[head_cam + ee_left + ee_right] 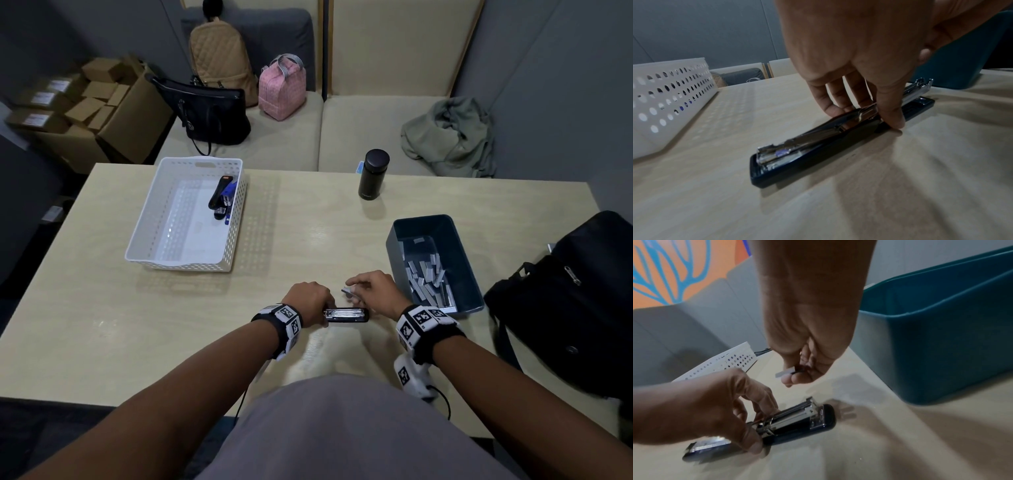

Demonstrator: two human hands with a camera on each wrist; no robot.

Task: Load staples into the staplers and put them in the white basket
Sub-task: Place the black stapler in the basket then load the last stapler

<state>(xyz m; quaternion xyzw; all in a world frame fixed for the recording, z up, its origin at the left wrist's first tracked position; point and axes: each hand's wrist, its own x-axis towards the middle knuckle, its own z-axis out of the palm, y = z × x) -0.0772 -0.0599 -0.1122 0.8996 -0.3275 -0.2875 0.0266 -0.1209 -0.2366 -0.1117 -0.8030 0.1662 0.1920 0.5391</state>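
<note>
A dark stapler (346, 315) lies swung open flat on the table, its chrome staple channel facing up (840, 129) (789, 420). My left hand (310, 301) grips it at the hinge, thumb and fingers curled round the middle (875, 107). My right hand (371, 289) hovers just above the stapler's front end and pinches a short strip of staples (785, 372) (346, 292). The white basket (154, 253) stands at the far left with a black stapler (219, 192) and a blue one (228, 197) inside.
A dark blue bin (471, 260) of staple strips (428, 281) sits right of my hands. A black bottle (373, 174) stands at the table's far edge and a black bag (575, 308) lies at the right. Bags and boxes sit on the bench behind.
</note>
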